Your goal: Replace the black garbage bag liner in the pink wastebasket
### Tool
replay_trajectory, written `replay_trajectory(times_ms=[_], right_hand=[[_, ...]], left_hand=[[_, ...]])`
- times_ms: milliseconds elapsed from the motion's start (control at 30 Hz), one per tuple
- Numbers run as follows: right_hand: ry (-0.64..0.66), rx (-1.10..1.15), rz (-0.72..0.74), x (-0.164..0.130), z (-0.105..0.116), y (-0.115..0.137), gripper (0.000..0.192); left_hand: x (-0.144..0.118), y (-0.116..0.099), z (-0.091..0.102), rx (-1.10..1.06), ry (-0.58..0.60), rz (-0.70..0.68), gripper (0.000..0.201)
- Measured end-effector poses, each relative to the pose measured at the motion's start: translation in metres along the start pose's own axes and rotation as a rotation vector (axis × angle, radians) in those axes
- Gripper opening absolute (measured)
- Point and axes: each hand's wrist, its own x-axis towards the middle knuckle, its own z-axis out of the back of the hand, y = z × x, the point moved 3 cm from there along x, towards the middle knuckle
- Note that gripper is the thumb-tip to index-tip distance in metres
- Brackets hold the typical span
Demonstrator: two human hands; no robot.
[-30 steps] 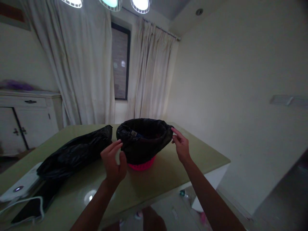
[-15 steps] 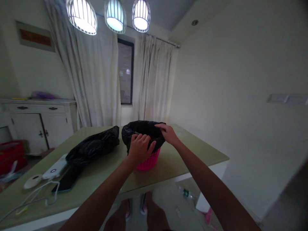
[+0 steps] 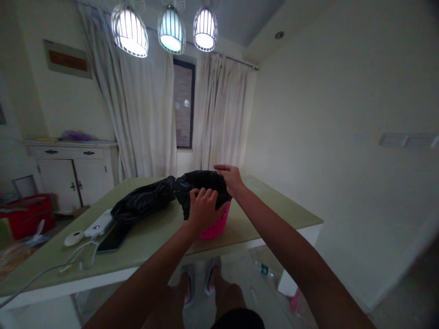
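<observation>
At the centre of the frame the black liner (image 3: 202,183) is sitting over a pink bin (image 3: 214,225) on the table (image 3: 267,214), the left hand (image 3: 202,211) closing on its near rim and the right hand (image 3: 231,179) lying flat, fingers together, on top, so the gathering seems under way and next needs a steady pull upward.

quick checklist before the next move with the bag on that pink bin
1. Left hand on the bag at the near rim: ok, fingers grip the plastic.
2. Right hand on the far rim: ok, it rests on the bag's top edge.
3. Bin standing upright on the table: ok.
4. Bin away from the table edge: ok, though it sits toward the near edge.
5. Second black bag apart from the bin: not ok, it touches the bin's bag.
6. Bag contents: cannot tell, hands cover the opening.
</observation>
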Motion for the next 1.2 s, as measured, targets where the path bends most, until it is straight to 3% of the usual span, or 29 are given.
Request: replay_trajectory(times_ms=[200, 300, 433, 500, 633, 833, 1000, 1200], right_hand=[[0.054, -0.022, 0.024, 0.007, -0.007, 0.021, 0.022], [-0.041, -0.132, 0.078, 0.018, 0.009, 0.024, 0.025], [-0.244, -0.301, -0.002, 0.035, 0.035, 0.015, 0.032], [-0.275, -0.357, -0.025, 0.041, 0.038, 0.009, 0.032], [-0.161, -0.448, -0.008, 0.046, 0.017, 0.004, 0.018], [0.195, -0.738, 0.197, 0.042, -0.030, 0.011, 0.002], [0.197, -0.781, 0.233, 0.040, -0.036, 0.021, 0.005], [0.284, -0.593, 0.257, 0.040, -0.054, 0.027, 0.005]], left_hand=[[-0.001, -0.003, 0.000, 0.005, 0.018, -0.014, 0.037], [-0.002, -0.002, 0.001, 0.009, 0.021, -0.019, 0.034], [-0.005, -0.005, 0.006, -0.008, 0.012, -0.041, 0.032], [-0.005, -0.011, 0.007, -0.028, 0.002, -0.052, 0.033], [-0.003, -0.026, 0.007, -0.045, -0.016, -0.045, 0.039], [0.002, -0.035, 0.004, -0.101, 0.003, 0.024, 0.038], [0.001, -0.035, 0.006, -0.139, -0.003, 0.055, 0.034], [0.004, -0.040, 0.009, -0.159, 0.026, 0.049, 0.031]])
